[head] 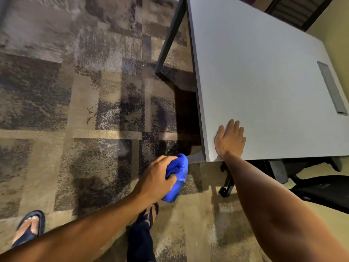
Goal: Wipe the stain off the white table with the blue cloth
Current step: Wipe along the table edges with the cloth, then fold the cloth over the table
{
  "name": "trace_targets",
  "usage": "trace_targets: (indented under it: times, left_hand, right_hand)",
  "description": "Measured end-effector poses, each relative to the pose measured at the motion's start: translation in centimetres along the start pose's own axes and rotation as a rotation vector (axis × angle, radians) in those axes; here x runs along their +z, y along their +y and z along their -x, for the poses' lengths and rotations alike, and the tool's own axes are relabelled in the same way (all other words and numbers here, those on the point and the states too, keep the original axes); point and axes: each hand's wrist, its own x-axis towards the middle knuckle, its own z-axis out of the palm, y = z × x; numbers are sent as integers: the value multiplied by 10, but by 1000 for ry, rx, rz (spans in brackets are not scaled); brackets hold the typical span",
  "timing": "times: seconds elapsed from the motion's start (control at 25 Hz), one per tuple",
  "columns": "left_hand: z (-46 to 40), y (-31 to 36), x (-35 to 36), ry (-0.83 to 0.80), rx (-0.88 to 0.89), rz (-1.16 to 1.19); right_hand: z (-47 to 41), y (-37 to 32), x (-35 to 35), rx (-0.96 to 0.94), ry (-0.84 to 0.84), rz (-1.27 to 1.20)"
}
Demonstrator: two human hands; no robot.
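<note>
The white table point(264, 72) fills the upper right of the head view. My right hand point(230, 139) lies flat, palm down, on its near left corner, fingers spread a little. My left hand point(156, 179) is off the table, to the left of and below that corner, over the carpet. It is closed around the bunched blue cloth point(177, 176), which hangs down from the fist. The cloth does not touch the tabletop. I see no stain on the visible white surface.
A grey cable flap point(330, 87) is set into the table's right side. Dark table legs point(170, 38) stand on the patterned carpet point(75, 110). A black office chair point(321, 190) sits under the near edge. My sandalled feet point(30, 225) are at the bottom left.
</note>
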Motion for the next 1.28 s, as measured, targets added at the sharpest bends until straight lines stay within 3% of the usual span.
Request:
trace_targets:
  times: [0.28,0.44,0.56,0.68,0.8,1.04,1.28]
  left_hand:
    - [-16,58,-22,113,-202,153]
    - [-15,101,-27,144,-281,247]
    - [-16,126,-34,120,-333,379]
    - [-23,145,-42,90,-387,504]
    - [-30,161,-40,56,-393,547]
    - [-47,213,-19,31,-300,610]
    - [-60,258,19,79,-288,576]
  right_hand:
    - [30,24,-42,-172,-304,-15]
    - [79,33,-67,-100,-438,-144]
    - [112,26,-82,-120,-377,-263]
    - [146,14,-100,5,-214,-624]
    - [163,13,-119,66,-155,-951]
    - [143,41,-154,62,-167,-1229]
    - [110,67,-198,119,-419,-1486]
